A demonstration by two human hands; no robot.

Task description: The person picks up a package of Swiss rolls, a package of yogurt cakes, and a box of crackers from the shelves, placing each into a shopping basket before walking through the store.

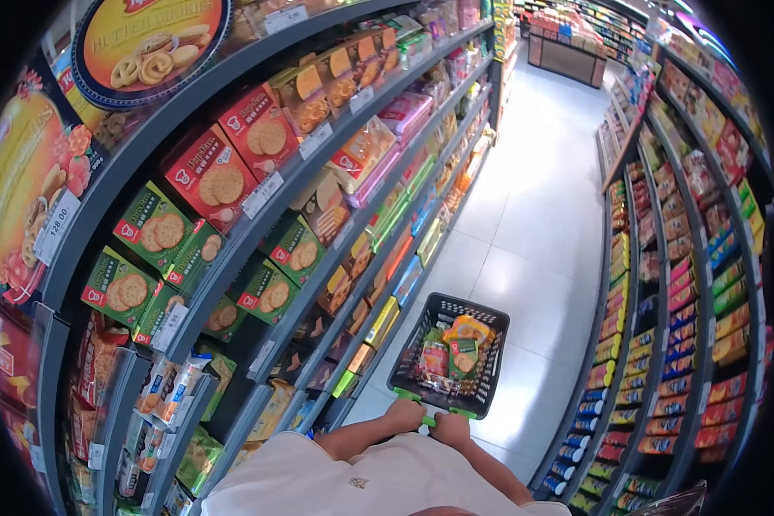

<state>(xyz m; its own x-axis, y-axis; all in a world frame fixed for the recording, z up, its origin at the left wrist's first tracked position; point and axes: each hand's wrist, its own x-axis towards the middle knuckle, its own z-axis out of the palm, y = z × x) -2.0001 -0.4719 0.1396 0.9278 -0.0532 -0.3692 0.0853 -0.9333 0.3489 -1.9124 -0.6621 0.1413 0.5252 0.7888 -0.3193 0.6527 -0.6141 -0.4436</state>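
A dark shopping cart [500, 344] with slatted sides stands in front of me in the aisle. Both hands are closed on its green handle [428, 421]: my left hand [404, 415] on the left part, my right hand [451, 428] on the right part. Inside the basket lie an orange-yellow packet [470, 329], a green biscuit box [464, 355] and a pinkish packet [434, 357]. Other goods beneath them are too small to make out.
Along the left runs a long shelf with red biscuit boxes [211, 176], green biscuit boxes [150, 225] and a round butter cookie tin [150, 52]. Shelves of colourful packets [662, 404] line the right. Tiled floor [533, 206] leads to a display stand [568, 56] at the far end.
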